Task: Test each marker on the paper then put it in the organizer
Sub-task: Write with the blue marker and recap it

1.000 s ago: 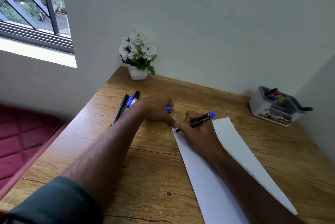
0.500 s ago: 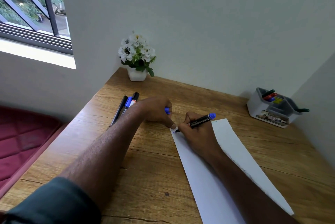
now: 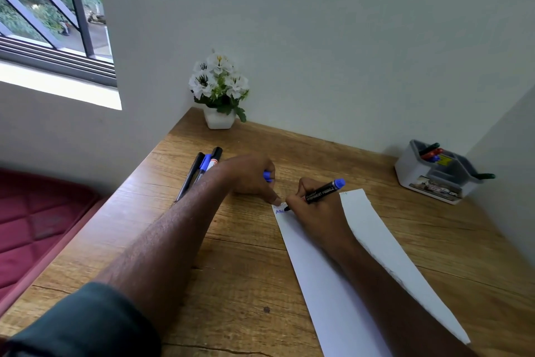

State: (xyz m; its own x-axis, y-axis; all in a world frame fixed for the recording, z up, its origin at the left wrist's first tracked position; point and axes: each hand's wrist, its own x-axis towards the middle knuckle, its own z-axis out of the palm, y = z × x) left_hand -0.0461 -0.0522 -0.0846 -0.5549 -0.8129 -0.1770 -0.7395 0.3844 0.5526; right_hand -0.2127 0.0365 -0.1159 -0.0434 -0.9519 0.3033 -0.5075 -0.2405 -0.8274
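At the far corner of the paper, the right hand has a black marker gripped in a writing hold, fingers curled round the barrel, blue end pointing up and away toward the back wall. The tip is down on the sheet, right beside some small blue letters at the paper's top-left corner. The right forearm lies along the sheet, which runs lengthwise from that corner back toward the person.

And the left hand is just beside it, fingers curled round a small blue cap that peeks out by the knuckles, while one fingertip presses down at the paper's corner. The two hands are nearly touching.

Behind the left wrist, three more pens lie side by side on the wooden surface, one with a blue cap, and the forearm covers part of them. Well off to the right, up against the wall, sits the grey organizer, with red, blue and dark markers already standing in its back compartment and a dark green one poking out at the right side.

A white pot of white flowers stands in the back corner. A window is up on the left, a red mattress below it.
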